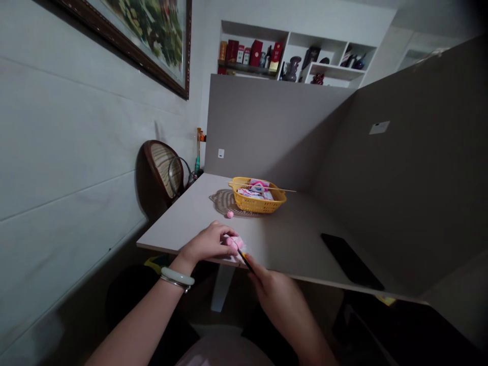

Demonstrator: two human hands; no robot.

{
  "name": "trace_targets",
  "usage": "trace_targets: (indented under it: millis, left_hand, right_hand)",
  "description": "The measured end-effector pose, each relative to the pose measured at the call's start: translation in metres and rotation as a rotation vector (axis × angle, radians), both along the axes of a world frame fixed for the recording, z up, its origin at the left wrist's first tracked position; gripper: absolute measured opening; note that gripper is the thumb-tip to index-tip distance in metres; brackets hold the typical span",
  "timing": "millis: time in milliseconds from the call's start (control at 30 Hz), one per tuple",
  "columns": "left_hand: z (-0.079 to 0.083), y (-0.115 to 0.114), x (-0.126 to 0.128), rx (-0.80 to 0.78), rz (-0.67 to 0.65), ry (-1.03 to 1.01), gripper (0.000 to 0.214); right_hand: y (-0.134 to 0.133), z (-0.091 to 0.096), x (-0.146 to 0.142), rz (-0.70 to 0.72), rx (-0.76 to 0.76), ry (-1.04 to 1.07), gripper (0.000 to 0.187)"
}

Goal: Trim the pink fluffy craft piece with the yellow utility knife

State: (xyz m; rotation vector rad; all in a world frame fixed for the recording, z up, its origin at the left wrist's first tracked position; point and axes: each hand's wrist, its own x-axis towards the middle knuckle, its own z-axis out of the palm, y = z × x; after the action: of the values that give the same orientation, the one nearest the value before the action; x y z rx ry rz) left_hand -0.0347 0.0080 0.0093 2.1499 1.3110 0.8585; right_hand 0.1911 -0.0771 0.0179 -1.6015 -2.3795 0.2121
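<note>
Close to the table's near edge, my left hand (213,240) has its fingers curled around a pink lump (234,242) and steadies it on the tabletop. Pale pink bits lie around the lump. My right hand (272,287) grips a thin dark tool (247,261), its tip touching or very near the lump's right side. Something small and orange-yellow shows beside the tool, too small to make out. Farther back sits a small pink ball (230,215), apart from both hands. I cannot tell what material the lump is.
Behind the ball stands a yellow plastic basket (259,205) with several printed packets in it and a thin stick (274,189) across its rim. A flat black object (351,259) lies at the right. Grey panels (274,127) border the table's back and right. A chair (163,170) stands left.
</note>
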Motion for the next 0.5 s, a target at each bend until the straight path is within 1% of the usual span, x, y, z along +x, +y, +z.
trace_targets:
  millis: [67, 167, 267, 433, 500]
  left_hand:
    - [0.001, -0.001, 0.0, 0.001, 0.002, -0.001, 0.045]
    - [0.003, -0.003, 0.001, -0.023, -0.016, -0.02, 0.045]
    - [0.002, -0.002, 0.001, -0.019, -0.029, -0.019, 0.045]
    - [-0.002, 0.003, -0.001, -0.002, -0.015, 0.003, 0.047]
    - [-0.001, 0.003, -0.001, -0.005, -0.021, 0.002, 0.046]
  right_hand:
    - [0.003, -0.001, -0.004, 0.009, -0.002, 0.014, 0.049]
    - [0.0, -0.003, 0.007, 0.054, -0.044, 0.091, 0.049]
    - [-0.004, -0.004, 0.014, 0.044, -0.041, 0.091, 0.048]
    - [0.006, -0.002, -0.001, 0.034, -0.018, 0.062, 0.049]
    - [0.006, -0.002, 0.002, 0.048, -0.035, 0.087, 0.048]
